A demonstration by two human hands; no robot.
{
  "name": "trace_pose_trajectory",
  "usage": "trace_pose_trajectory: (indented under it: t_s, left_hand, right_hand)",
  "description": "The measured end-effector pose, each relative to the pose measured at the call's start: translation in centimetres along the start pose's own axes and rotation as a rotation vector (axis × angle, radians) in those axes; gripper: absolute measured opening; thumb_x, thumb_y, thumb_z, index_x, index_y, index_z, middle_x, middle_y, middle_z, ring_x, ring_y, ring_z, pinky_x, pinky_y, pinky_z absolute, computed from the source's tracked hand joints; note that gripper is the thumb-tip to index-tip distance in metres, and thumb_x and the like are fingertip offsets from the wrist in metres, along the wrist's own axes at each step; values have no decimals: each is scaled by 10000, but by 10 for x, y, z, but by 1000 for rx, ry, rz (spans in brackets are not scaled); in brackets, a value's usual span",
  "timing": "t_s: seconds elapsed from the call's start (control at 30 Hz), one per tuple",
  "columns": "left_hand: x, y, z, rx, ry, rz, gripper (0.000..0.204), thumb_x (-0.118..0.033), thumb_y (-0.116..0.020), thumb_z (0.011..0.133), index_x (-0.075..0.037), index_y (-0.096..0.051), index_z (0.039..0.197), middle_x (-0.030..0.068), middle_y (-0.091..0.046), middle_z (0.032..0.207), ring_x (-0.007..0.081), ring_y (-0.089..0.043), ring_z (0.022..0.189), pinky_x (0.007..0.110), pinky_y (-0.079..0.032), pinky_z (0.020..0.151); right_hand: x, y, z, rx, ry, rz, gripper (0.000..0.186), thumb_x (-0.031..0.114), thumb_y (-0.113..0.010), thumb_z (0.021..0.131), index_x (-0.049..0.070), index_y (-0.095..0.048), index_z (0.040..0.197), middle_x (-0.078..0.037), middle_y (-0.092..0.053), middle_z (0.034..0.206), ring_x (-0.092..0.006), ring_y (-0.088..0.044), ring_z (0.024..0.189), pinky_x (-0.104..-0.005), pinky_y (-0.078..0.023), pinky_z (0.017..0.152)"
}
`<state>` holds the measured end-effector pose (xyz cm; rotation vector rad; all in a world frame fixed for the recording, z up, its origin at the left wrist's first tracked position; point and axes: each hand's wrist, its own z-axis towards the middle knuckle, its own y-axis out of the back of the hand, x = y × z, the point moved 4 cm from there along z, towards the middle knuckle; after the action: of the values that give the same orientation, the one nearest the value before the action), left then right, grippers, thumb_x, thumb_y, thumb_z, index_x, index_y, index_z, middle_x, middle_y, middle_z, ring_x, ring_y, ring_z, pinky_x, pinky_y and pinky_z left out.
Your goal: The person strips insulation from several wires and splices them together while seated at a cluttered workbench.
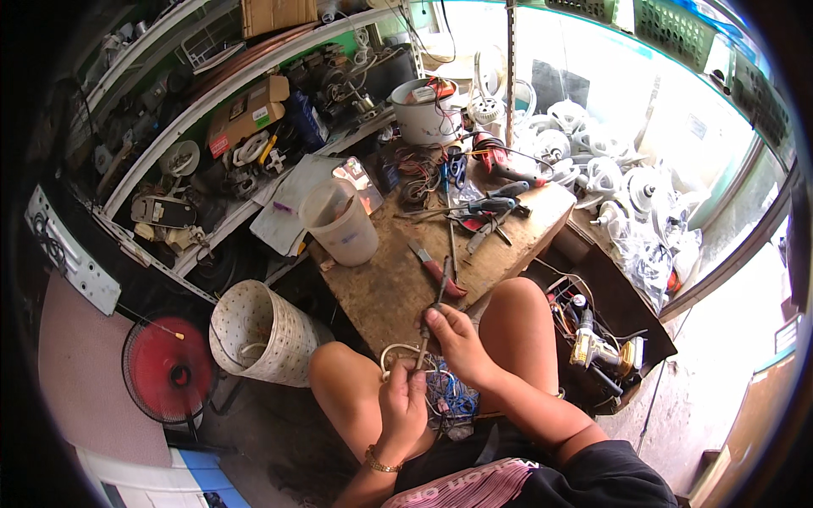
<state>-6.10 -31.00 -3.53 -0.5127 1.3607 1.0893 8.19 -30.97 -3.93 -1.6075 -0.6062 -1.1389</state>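
Both hands meet above my lap, holding a slim grey-brown cable-like piece (423, 345) whose exact kind I cannot make out. My left hand (403, 401) pinches its lower end. Higher up, my right hand (458, 342) is closed around it, the thumb pressed on top, and a thin dark end points toward the workbench. Beneath the hands, between my knees, lies a tangle of blue and white wires (455, 398). Just beyond the right hand, a red-handled knife (443, 277) rests on the wooden workbench (373, 292).
On the bench stand a translucent plastic pitcher (340, 224), screwdrivers (491, 206) and a red power tool (500, 159). A spotted bucket (279, 339) and red fan (174, 370) are left. Right, a box holds a cordless drill (597, 345). White parts (631, 195) pile by the window.
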Motion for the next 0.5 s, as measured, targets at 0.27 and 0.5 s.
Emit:
trace_pose_trajectory:
  t_s: [0.27,0.5]
  left_hand:
    - [4,16,-2,179,165,-402,175,-199,-442,1004,-47,-527,992,-32,-444,650,36,-388,581,177,-304,510]
    - [5,12,17,-8,140,-399,148,-201,-453,1016,-58,-487,996,-10,-517,717,45,-435,566,192,-357,484]
  right_hand:
    - [25,-9,9,137,-48,66,180,133,-650,912,14,-561,1014,4,-586,816,-41,-515,695,-228,-428,572]
    - [38,-14,-11,301,54,-553,341,60,-671,874,-7,-505,1165,-88,-677,874,-124,-639,820,-262,-494,747]
